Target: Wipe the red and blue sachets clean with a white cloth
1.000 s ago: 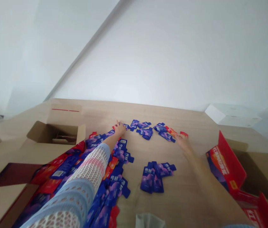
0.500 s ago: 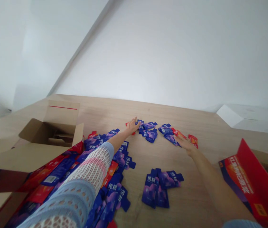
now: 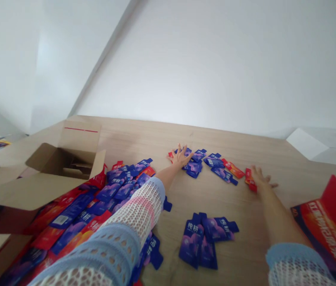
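My left hand point(image 3: 180, 157) lies open with fingers spread at the far end of the table, over a small cluster of blue sachets point(image 3: 193, 167). A red sachet point(image 3: 171, 155) peeks out beside its fingers. My right hand point(image 3: 260, 176) is open, fingers apart, right next to an upright-lying red sachet point(image 3: 250, 179), touching or almost touching it. Between the hands lie blue sachets point(image 3: 219, 169) and an orange-red sachet point(image 3: 232, 169). A nearer pile of blue sachets point(image 3: 205, 240) sits below them, and a large heap of blue and red sachets point(image 3: 102, 202) lies under my left arm.
The sachets lie on a light wood table point(image 3: 144, 137). An open cardboard box point(image 3: 63, 165) stands at the left, and an open red printed carton point(image 3: 324, 226) at the right. A white box point(image 3: 310, 145) sits at the far right edge.
Both hands have moved to the right across the table, the right one past the red sachet. My right sleeve has come into view, and the view has turned to the right.
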`<action>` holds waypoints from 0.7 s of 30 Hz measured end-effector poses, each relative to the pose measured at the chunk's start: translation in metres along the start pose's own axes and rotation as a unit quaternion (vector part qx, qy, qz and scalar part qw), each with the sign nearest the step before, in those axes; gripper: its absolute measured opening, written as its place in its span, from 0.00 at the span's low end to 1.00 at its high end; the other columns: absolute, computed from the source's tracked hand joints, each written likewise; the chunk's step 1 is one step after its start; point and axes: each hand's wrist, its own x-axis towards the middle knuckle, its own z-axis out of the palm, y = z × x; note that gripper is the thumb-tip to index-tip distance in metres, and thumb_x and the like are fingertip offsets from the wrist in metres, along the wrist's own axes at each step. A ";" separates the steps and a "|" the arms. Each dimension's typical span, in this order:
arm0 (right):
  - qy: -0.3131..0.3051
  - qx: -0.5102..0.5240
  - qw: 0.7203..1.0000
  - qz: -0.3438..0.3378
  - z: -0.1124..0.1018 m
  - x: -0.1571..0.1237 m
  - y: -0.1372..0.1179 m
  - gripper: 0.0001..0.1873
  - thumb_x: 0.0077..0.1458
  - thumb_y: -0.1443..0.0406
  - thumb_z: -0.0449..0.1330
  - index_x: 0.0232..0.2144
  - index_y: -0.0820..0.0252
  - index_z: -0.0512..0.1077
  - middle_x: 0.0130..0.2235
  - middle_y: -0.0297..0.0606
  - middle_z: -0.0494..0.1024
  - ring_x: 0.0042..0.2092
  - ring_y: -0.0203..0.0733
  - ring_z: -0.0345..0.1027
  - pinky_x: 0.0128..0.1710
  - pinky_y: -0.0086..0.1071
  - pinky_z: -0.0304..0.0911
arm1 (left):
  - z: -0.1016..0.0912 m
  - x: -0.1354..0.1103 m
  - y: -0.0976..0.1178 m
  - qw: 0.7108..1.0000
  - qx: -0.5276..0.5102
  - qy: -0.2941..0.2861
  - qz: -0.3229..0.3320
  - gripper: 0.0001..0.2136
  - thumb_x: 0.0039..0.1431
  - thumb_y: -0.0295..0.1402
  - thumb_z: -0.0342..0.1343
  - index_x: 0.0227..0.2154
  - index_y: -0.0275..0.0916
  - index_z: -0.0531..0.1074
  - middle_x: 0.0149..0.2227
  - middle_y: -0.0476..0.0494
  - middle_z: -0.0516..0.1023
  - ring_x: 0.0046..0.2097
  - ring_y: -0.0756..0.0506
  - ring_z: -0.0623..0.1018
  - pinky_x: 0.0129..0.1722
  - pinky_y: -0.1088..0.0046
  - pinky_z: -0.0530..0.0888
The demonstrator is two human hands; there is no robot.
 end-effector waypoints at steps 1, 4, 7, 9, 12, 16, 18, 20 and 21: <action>0.000 -0.010 1.000 -0.025 0.003 -0.003 -0.008 0.45 0.54 0.38 0.28 0.66 0.54 0.44 0.66 0.55 0.46 0.68 0.54 0.24 0.58 0.64 0.22 | 0.009 -0.001 0.011 0.999 0.002 -0.023 0.026 0.35 0.52 0.59 0.47 0.62 0.63 0.49 0.69 0.55 0.37 0.66 0.25 0.43 0.56 0.32 0.45; -0.049 -0.027 0.994 -0.095 0.014 -0.025 -0.038 0.41 0.58 0.41 0.30 0.66 0.54 0.47 0.65 0.52 0.51 0.67 0.57 0.37 0.59 0.63 0.22 | 0.038 -0.014 0.042 0.992 0.023 -0.067 0.107 0.32 0.50 0.59 0.49 0.60 0.64 0.56 0.68 0.54 0.45 0.65 0.24 0.44 0.54 0.29 0.41; -0.078 -0.066 0.983 -0.151 0.029 -0.054 -0.060 0.40 0.57 0.40 0.34 0.64 0.51 0.53 0.65 0.47 0.52 0.67 0.56 0.37 0.60 0.60 0.22 | 0.062 -0.042 0.066 0.981 0.043 -0.085 0.168 0.30 0.49 0.58 0.51 0.57 0.64 0.61 0.67 0.52 0.51 0.64 0.22 0.46 0.53 0.26 0.36; -0.078 -0.085 0.983 -0.146 0.037 -0.074 -0.065 0.42 0.55 0.38 0.37 0.64 0.51 0.52 0.66 0.48 0.49 0.67 0.57 0.35 0.60 0.61 0.24 | 0.071 -0.067 0.077 0.975 0.045 -0.098 0.195 0.29 0.49 0.57 0.52 0.56 0.63 0.63 0.65 0.50 0.54 0.64 0.23 0.48 0.53 0.27 0.35; -0.086 -0.119 0.975 -0.168 0.038 -0.108 -0.060 0.40 0.56 0.40 0.39 0.64 0.50 0.51 0.66 0.46 0.50 0.66 0.55 0.37 0.61 0.59 0.26 | 0.070 -0.111 0.086 0.971 0.039 -0.095 0.214 0.26 0.50 0.54 0.54 0.54 0.63 0.65 0.63 0.49 0.59 0.64 0.25 0.48 0.55 0.30 0.34; -0.107 -0.127 0.961 -0.223 0.019 -0.156 -0.041 0.35 0.58 0.43 0.39 0.64 0.46 0.52 0.65 0.39 0.54 0.65 0.55 0.41 0.60 0.59 0.28 | 0.054 -0.170 0.092 0.977 0.031 -0.061 0.204 0.23 0.51 0.51 0.53 0.51 0.60 0.70 0.59 0.46 0.65 0.64 0.26 0.47 0.58 0.34 0.35; -0.104 -0.123 0.961 -0.224 0.010 -0.177 -0.030 0.35 0.57 0.43 0.42 0.63 0.46 0.53 0.64 0.39 0.56 0.64 0.57 0.43 0.60 0.60 0.30 | 0.048 -0.194 0.096 0.981 0.031 -0.048 0.183 0.21 0.52 0.50 0.51 0.48 0.55 0.74 0.57 0.43 0.66 0.64 0.26 0.48 0.59 0.36 0.37; -0.095 -0.121 0.962 -0.225 0.007 -0.192 -0.015 0.35 0.56 0.43 0.45 0.62 0.49 0.56 0.63 0.41 0.57 0.64 0.58 0.44 0.60 0.58 0.30 | 0.046 -0.214 0.100 0.987 0.031 -0.035 0.154 0.20 0.54 0.50 0.48 0.44 0.52 0.77 0.55 0.40 0.67 0.62 0.26 0.52 0.59 0.36 0.40; -0.082 -0.126 0.961 -0.233 0.008 -0.197 -0.007 0.35 0.57 0.44 0.45 0.62 0.50 0.56 0.63 0.42 0.58 0.64 0.57 0.44 0.61 0.57 0.29 | 0.047 -0.223 0.102 0.990 0.025 -0.022 0.138 0.20 0.55 0.50 0.47 0.44 0.53 0.77 0.55 0.40 0.68 0.60 0.27 0.55 0.59 0.36 0.41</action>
